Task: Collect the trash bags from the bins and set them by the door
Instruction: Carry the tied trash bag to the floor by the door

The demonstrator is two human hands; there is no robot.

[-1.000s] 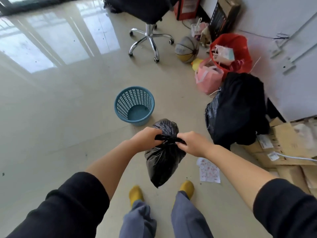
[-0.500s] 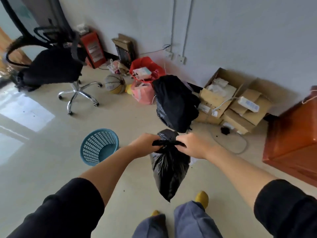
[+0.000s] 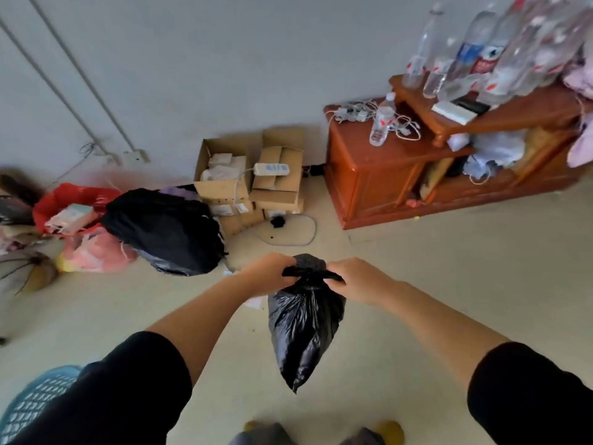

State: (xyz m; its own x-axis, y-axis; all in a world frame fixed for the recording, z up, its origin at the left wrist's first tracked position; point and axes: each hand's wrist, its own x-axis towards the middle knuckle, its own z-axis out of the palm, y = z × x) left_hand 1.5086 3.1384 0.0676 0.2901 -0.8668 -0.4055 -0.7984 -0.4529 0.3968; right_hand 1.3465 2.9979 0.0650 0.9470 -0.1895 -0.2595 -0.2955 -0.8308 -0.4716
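A small black trash bag (image 3: 305, 326) hangs in front of me above the floor. My left hand (image 3: 268, 273) grips the left side of its gathered neck, and my right hand (image 3: 356, 281) grips the right side. The blue mesh bin (image 3: 35, 396) stands on the floor at the lower left, partly hidden by my left sleeve. No door is in view.
A large black bag (image 3: 167, 231) lies against the wall, beside a red bag (image 3: 69, 197) and a pink bag (image 3: 96, 252). Open cardboard boxes (image 3: 256, 184) stand behind it. A wooden cabinet (image 3: 417, 175) with several plastic bottles (image 3: 500, 43) stands at the right.
My view has swung to the right: the bin slid to the lower left corner and the wooden cabinet came into sight. Both hands kept their grip on the bag's neck.
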